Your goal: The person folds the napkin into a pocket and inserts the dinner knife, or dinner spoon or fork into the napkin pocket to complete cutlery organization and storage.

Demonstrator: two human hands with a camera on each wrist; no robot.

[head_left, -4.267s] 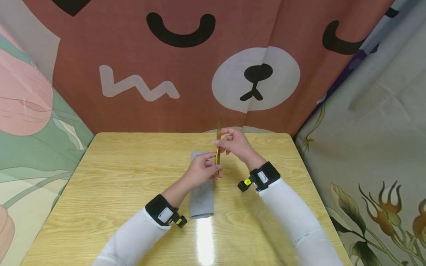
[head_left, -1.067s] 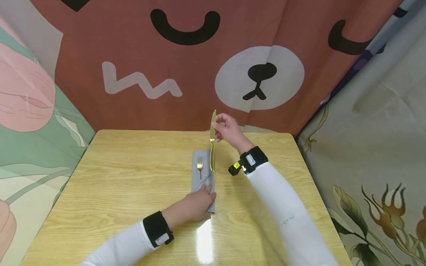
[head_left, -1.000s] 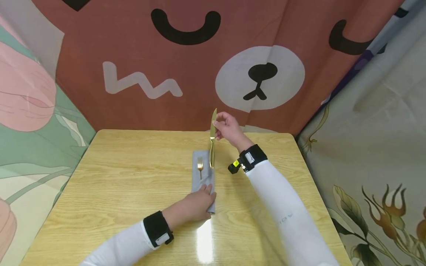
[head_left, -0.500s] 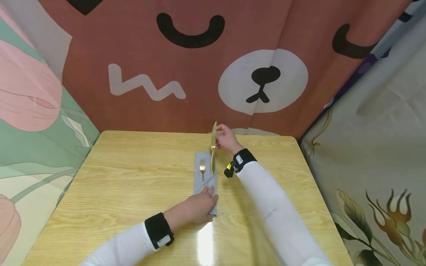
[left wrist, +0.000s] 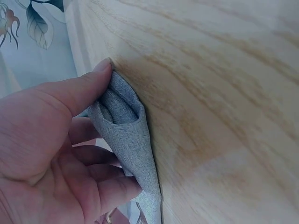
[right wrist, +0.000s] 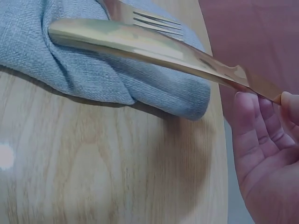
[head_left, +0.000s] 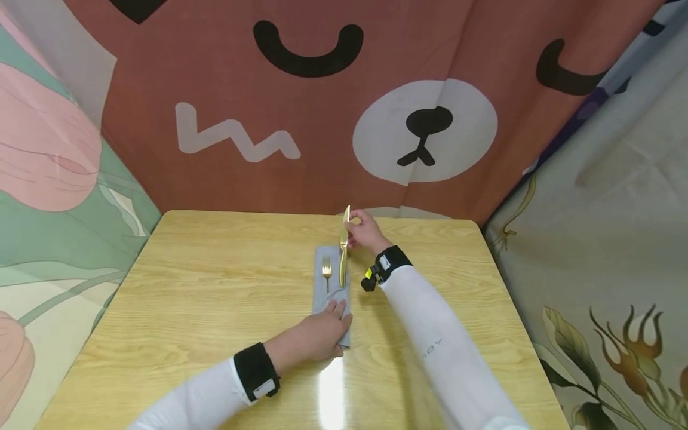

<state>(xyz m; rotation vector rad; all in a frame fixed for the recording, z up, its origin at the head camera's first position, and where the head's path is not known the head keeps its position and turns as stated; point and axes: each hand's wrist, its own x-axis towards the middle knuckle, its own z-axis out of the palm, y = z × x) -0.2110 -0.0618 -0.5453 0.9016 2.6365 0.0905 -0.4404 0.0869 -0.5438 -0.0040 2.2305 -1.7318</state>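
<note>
A folded grey cloth napkin lies lengthwise on the wooden table. My left hand grips its near end; in the left wrist view the thumb and fingers lie round the rolled napkin. A gold fork rests on the napkin, tines pointing away, its lower handle covered by a fold. My right hand pinches a gold table knife by the blade. In the right wrist view the handle end of the knife is at the napkin's fold, beside the fork; the knife slopes up toward the fingers.
The light wood table ends at a straight back edge just behind the right hand. Beyond it hangs a brown curtain with a bear face. Patterned curtains stand at both sides.
The fork has come to lie on the napkin, and the left hand has moved to the napkin's near end. The right hand has brought the knife down and nearer, its handle reaching the fold.
</note>
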